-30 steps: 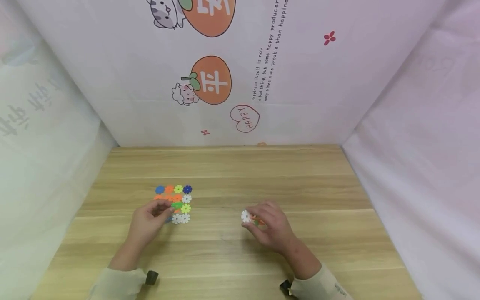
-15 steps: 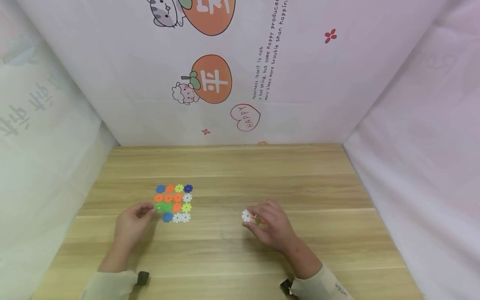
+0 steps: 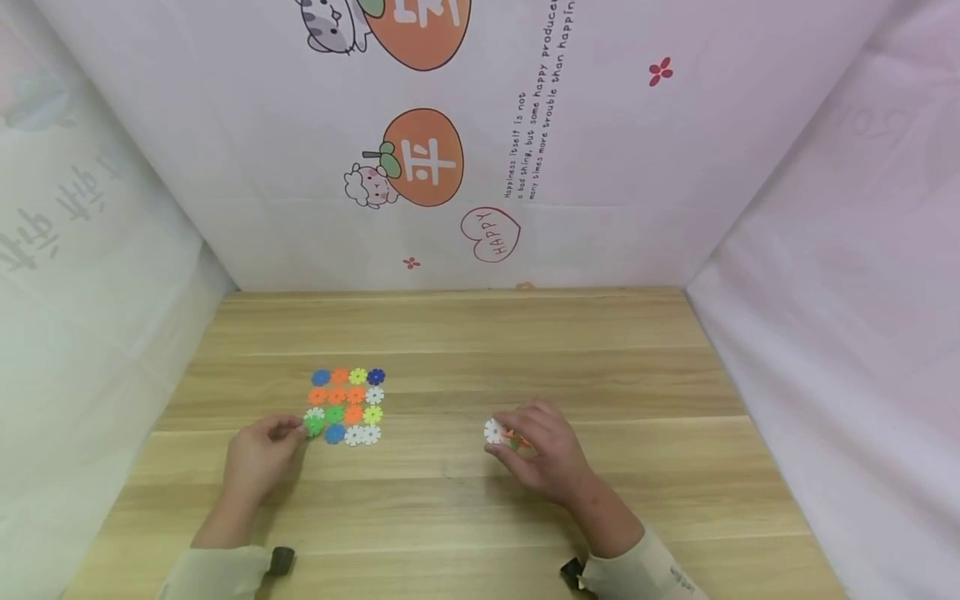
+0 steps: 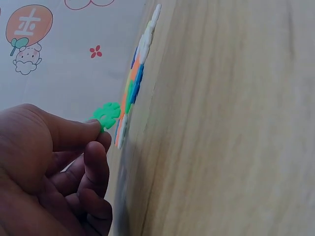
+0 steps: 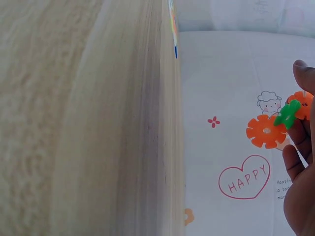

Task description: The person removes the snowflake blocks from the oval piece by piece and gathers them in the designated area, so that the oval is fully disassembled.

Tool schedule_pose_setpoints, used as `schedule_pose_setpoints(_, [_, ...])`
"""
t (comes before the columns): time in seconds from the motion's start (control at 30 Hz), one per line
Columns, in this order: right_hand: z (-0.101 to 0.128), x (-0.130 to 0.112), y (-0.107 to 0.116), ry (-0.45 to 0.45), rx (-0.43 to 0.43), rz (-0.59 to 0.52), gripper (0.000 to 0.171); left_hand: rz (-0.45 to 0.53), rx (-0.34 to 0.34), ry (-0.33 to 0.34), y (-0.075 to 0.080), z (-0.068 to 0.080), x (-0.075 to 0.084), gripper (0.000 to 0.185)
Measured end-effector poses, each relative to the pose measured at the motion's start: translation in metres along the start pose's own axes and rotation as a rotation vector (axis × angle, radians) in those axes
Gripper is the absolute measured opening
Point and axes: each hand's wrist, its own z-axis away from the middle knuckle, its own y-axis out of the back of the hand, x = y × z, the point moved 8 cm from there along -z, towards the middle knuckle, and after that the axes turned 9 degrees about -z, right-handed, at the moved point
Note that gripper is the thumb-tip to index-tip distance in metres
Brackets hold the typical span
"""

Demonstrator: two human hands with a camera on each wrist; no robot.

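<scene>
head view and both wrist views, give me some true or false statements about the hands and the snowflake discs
1. The left hand pinches a green snowflake disc. True.
2. The right hand is empty. False: it holds several discs, a white disc and an orange disc among them.
3. The flat grid of discs lies on the wooden table, nearer the left hand. True.
4. The grid is all one colour. False: it mixes blue, orange, yellow, white and green.
5. Both hands touch each other. False: they are well apart.
</scene>
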Motion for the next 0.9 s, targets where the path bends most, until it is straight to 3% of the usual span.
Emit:
schedule_pose_setpoints(0.4, [0.0, 0.0, 0.0, -0.005, -0.002, 0.003, 0.032, -0.041, -0.072, -0.025, -0.001, 0.001, -0.004, 0.033])
schedule_pose_setpoints(0.7, [-0.002, -0.001, 0.0, -0.012, -0.014, 0.001, 0.032, -0.056, -0.101, 0.038, -0.002, -0.001, -0.01, 0.037])
schedule_pose_setpoints(0.9, [-0.003, -0.002, -0.001, -0.003, -0.01, -0.003, 0.032, -0.059, -0.103, 0.038, -0.003, -0.002, -0.013, 0.037])
